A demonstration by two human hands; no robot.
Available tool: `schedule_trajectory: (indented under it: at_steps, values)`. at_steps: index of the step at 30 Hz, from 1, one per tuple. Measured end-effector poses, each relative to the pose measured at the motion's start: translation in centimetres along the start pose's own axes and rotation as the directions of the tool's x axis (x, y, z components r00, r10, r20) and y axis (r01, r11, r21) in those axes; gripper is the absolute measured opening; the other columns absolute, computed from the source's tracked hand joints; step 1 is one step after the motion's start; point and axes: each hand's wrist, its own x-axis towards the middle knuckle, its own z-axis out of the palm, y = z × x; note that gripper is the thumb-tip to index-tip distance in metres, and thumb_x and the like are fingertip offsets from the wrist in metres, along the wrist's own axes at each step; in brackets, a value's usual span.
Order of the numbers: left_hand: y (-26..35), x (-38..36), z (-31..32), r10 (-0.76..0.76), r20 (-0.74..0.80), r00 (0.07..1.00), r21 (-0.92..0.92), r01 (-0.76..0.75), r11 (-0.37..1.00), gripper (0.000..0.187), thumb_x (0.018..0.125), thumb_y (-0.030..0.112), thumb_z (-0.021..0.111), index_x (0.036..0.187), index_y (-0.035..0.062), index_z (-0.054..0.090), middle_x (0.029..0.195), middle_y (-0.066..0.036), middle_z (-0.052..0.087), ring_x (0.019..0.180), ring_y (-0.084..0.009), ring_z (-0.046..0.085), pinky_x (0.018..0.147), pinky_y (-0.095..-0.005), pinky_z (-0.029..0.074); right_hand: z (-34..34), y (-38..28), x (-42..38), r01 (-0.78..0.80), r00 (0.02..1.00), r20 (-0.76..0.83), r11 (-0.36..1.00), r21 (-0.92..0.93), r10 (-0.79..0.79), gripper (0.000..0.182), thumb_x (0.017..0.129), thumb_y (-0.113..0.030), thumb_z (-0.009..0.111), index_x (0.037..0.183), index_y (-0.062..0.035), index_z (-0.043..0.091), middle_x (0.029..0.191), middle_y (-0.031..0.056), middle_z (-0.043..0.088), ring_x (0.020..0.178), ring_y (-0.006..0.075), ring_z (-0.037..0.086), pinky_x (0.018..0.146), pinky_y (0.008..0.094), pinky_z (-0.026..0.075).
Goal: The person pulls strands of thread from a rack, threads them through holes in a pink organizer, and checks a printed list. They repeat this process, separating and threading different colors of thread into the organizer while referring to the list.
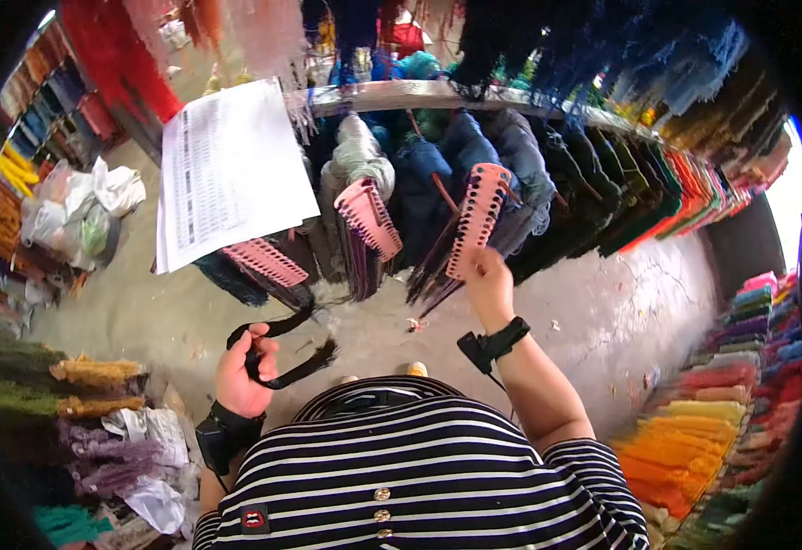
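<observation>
My left hand point(247, 371) is closed around a bundle of black yarn point(304, 365), whose ends hang out on both sides. My right hand point(490, 280) has its fingers pressed together at the lower end of a pink perforated card point(480, 220), which hangs in front of blue yarn skeins. A second pink card point(369, 220) hangs to its left, with purple strands below it. A third pink card point(268, 263) lies partly under the printed sheets point(231, 174).
A pale rail point(401, 94) with hanging skeins crosses ahead. Orange yarn point(680, 458) is stacked at the lower right. Plastic bags point(84, 206) stand at the left, with purple skeins point(112, 458) lower down. Grey floor point(593, 321) shows between.
</observation>
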Motion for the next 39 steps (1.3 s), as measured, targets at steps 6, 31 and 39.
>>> schedule_trajectory:
  at_steps: [6,31,39]
  values:
    - [0.2,0.6,-1.4,0.001,-0.024,1.000,0.022,0.000,1.000,0.023,0.098,0.025,0.049,0.111,0.0071,0.056,0.085,-0.004,0.063,0.059,-0.0098,0.048,0.053,-0.0236,0.038,0.0,1.7,2.7,-0.073,0.979,-0.193,0.996,-0.059,0.060,0.030,0.084,-0.016,0.068,0.109,-0.0003,0.060,0.087,0.0093,0.066,0.081,0.0200,0.062,0.075,0.0313,0.049]
    - [-7.9,3.5,10.3,-0.241,0.340,0.909,0.413,0.086,0.907,0.038,0.087,0.023,0.069,0.117,0.0021,0.061,0.089,0.003,0.064,0.061,-0.0011,0.043,0.052,-0.0179,0.030,-6.6,-7.8,-0.7,-0.711,0.703,0.654,0.283,0.644,0.279,0.012,0.095,-0.014,0.057,0.103,-0.0070,0.063,0.089,0.0014,0.067,0.076,0.0117,0.062,0.068,0.0259,0.051]
    - [-7.5,2.6,10.7,-0.148,0.317,0.937,0.566,-0.062,0.822,0.023,0.084,0.004,0.061,0.106,0.0002,0.067,0.089,-0.003,0.068,0.076,-0.0090,0.063,0.065,-0.0213,0.049,-10.2,-9.2,-0.8,-0.180,0.849,0.514,0.982,0.057,0.125,0.012,0.085,-0.016,0.068,0.086,-0.0050,0.066,0.079,0.0055,0.067,0.071,0.0153,0.063,0.063,0.0269,0.048]
